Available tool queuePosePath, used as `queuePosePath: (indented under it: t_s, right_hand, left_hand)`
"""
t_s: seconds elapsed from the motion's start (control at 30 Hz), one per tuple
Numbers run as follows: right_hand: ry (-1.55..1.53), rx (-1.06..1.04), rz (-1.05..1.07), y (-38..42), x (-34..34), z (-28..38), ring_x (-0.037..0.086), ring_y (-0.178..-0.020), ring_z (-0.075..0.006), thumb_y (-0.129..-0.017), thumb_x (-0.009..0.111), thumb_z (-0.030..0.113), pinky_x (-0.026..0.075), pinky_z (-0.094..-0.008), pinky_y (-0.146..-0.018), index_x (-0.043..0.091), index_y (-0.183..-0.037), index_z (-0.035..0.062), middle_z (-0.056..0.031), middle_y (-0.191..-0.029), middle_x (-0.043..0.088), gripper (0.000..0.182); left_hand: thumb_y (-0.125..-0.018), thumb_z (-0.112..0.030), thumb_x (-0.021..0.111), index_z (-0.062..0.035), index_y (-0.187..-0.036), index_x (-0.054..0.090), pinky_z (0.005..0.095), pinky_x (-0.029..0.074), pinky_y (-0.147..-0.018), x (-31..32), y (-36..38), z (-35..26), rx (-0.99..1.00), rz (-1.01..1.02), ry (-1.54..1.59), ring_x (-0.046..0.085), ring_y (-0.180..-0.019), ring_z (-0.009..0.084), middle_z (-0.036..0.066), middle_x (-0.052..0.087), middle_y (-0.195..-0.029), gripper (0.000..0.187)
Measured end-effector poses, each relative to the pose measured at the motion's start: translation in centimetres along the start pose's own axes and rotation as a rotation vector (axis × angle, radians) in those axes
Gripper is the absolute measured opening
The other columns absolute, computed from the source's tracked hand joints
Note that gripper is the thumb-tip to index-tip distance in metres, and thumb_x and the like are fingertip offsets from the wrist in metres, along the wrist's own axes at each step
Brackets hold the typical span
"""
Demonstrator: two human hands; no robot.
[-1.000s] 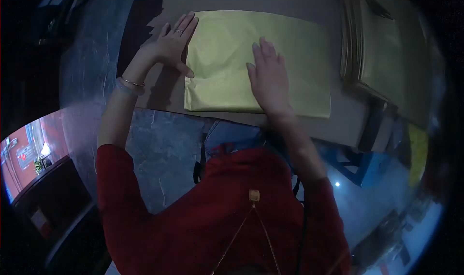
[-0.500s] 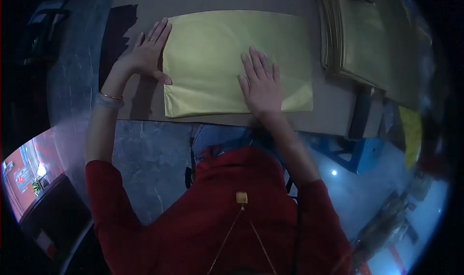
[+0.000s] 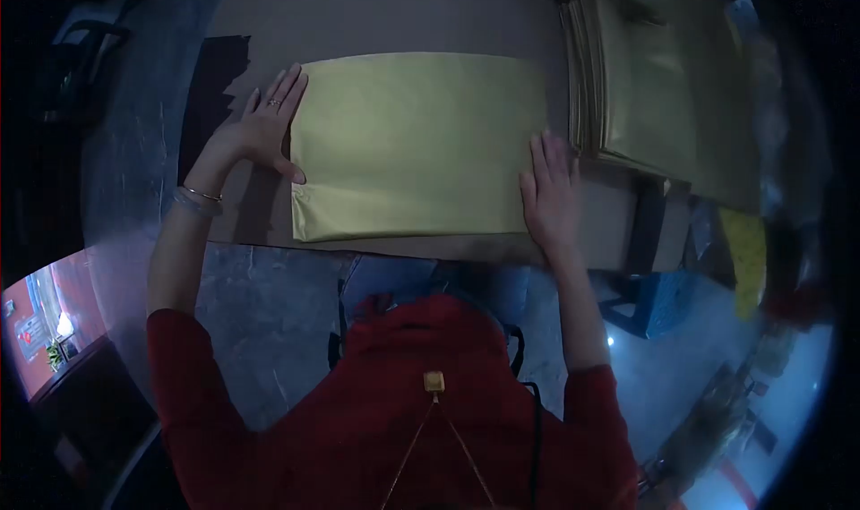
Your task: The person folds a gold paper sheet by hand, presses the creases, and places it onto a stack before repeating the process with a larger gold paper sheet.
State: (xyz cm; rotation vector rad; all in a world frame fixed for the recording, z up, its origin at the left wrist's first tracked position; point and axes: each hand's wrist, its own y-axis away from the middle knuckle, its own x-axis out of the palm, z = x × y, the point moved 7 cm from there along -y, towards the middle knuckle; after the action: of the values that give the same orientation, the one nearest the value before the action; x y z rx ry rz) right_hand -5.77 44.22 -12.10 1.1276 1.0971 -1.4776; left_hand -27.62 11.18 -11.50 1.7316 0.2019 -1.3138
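A flat sheet of shiny gold paper [image 3: 412, 147] lies on the cardboard-covered table [image 3: 385, 13] in front of me, slightly creased at its near left corner. My left hand [image 3: 264, 129] rests along its left edge, thumb and fingers spread, the thumb tip at the crease. At the right edge lies my right hand [image 3: 553, 197], stretched out flat with its fingers pointing away from me. Neither hand grips anything.
A thick stack of gold sheets [image 3: 654, 98] stands at the table's right side. Below it is a dark strip [image 3: 647, 228] on the cardboard. A blue plastic stool [image 3: 663, 304] is on the floor at the right, near a yellow sheet [image 3: 745, 259].
My right hand has slid from the middle of the gold paper to its right edge. My left hand stays at the left edge. The whole view has shifted slightly.
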Motion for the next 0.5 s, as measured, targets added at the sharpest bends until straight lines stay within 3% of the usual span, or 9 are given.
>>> queuePosePath:
  t_s: [0.2, 0.5]
  right_hand:
    - [0.084, -0.012, 0.007, -0.3, -1.3, 0.9, 0.029, -0.138, -0.0287, -0.097, 0.042, 0.026, 0.021, -0.0505, -0.112, 0.039, -0.14, 0.0059, -0.0139, -0.148, 0.034, 0.048]
    - [-0.231, -0.257, 0.026, -5.6, 1.5, 14.2, 0.027, -0.139, -0.0313, -0.095, 0.047, 0.022, 0.022, -0.0511, -0.111, 0.041, -0.137, 0.0023, -0.0159, -0.148, 0.032, 0.047]
  left_hand:
    - [-0.034, -0.06, 0.087, -0.0061, -0.147, -0.013, 0.0565, 0.007, -0.114, 0.1, -0.1, -0.1, 0.007, 0.008, 0.051, -0.009, -0.145, 0.029, 0.015, -0.012, -0.156, 0.16]
    - [-0.036, -0.061, 0.086, -0.0046, -0.147, -0.012, 0.0566, 0.003, -0.113, 0.0, 0.1, -0.5, 0.021, 0.047, 0.067, -0.012, -0.144, 0.0306, 0.015, -0.014, -0.155, 0.159]
